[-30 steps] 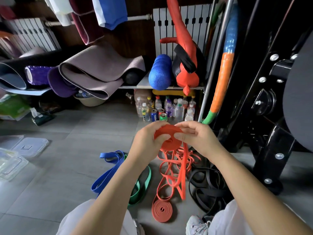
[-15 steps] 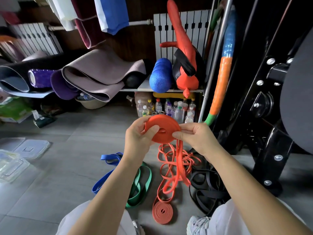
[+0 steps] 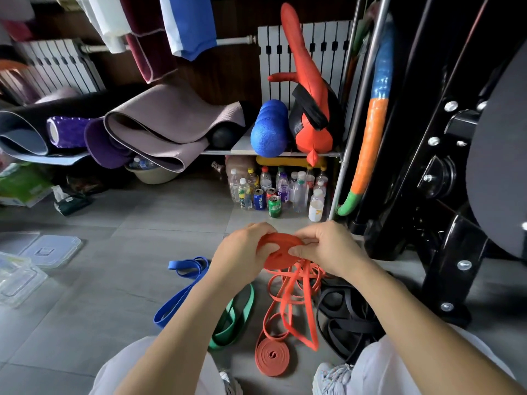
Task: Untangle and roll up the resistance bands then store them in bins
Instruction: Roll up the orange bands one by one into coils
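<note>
At the far left, clear plastic bins (image 3: 15, 280) sit on the grey tiled floor (image 3: 114, 295) with a clear lid (image 3: 54, 249) lying flat just beside them. Behind, a low shelf (image 3: 245, 145) carries rolled yoga mats (image 3: 162, 126) and a purple foam roller (image 3: 68, 132).

Nearer the person, a blue resistance band (image 3: 182, 292) lies stretched out on the floor, and a green resistance band (image 3: 238, 317) lies just to its right, partly hidden under the left forearm.

The left hand (image 3: 242, 253) grips a half-wound orange roll (image 3: 281, 252), held above the floor in front of the person; its thumb presses on the flat face of the roll and its fingers curl behind it. The right hand (image 3: 328, 246) holds the other side of the same roll, thumb and fingers pinching its edge. From the roll's underside the unwound rest of the orange band (image 3: 291, 300) hangs in loose tangled loops down to the floor. Below those loops a second orange band, a finished coil (image 3: 272, 356), lies flat on the floor between the person's knees.

Beyond the hands, plastic bottles and drink cans (image 3: 279, 189) stand in a cluster under the shelf, with a blue foam roller (image 3: 269, 129) and a red-and-black padded bag (image 3: 310, 109) on the shelf above them.

Right of the orange loops, a heap of black resistance bands (image 3: 348, 317) lies tangled on the floor, touching the orange loops. A white sneaker (image 3: 332, 377) shows at the lower edge. A black steel gym frame (image 3: 445, 252) fills the right side.
</note>
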